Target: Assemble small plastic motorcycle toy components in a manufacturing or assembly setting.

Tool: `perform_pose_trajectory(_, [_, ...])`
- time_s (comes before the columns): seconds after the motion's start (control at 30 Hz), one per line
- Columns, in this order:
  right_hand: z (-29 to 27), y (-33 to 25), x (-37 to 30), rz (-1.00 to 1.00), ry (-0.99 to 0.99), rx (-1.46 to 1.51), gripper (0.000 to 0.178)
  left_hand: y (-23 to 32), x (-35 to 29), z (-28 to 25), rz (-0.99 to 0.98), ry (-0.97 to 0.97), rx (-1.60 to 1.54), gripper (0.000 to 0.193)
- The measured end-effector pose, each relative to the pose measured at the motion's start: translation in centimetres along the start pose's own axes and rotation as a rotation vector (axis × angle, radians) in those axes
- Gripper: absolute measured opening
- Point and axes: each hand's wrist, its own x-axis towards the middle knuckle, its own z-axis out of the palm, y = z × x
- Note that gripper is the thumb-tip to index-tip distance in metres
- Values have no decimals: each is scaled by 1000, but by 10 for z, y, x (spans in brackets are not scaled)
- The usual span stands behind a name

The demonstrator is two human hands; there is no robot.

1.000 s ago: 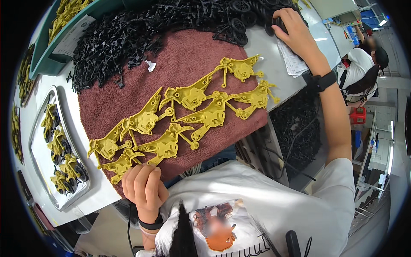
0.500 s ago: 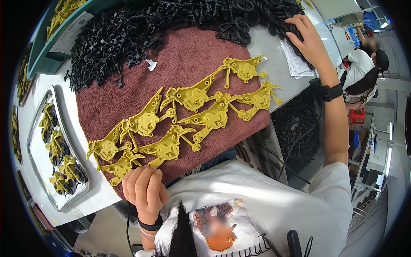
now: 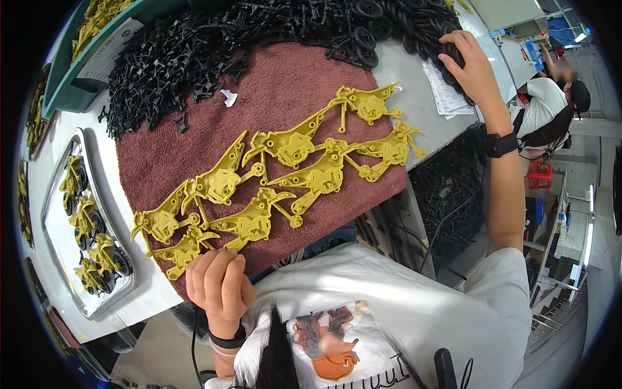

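My left hand point(image 3: 220, 285) is closed at the near edge of the reddish-brown towel point(image 3: 291, 71), beside the yellow plastic motorbike body halves point(image 3: 249, 219); whatever its curled fingers may hold is hidden. These halves lie hollow side up in two slanting rows, several in each. At the far right, my right hand point(image 3: 476, 71) reaches over a heap of black toy wheels point(image 3: 414, 23). Its thumb and fingers are apart, and nothing shows between them.
Small black plastic parts point(image 3: 155, 71) are heaped along the towel's far side. A clear tray point(image 3: 48, 227) at left bears several yellow motorbikes with black wheels. Behind it stands a green bin point(image 3: 61, 91). Printed papers point(image 3: 447, 97) lie under my right wrist. Another person point(image 3: 547, 107) sits at right.
My right hand has drawn slightly back toward me and to the right over the wheels. The left hand and the yellow halves stay put.
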Motion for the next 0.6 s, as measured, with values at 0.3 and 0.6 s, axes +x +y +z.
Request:
perform_pose_trajectory(0.3, [-3, 11, -10, 116, 13, 293, 28, -1, 1, 1, 9, 11, -6, 31])
perform_pose_trajectory(0.6, [-3, 2, -12, 115, -36, 220, 30, -2, 1, 1, 13, 9, 3, 30])
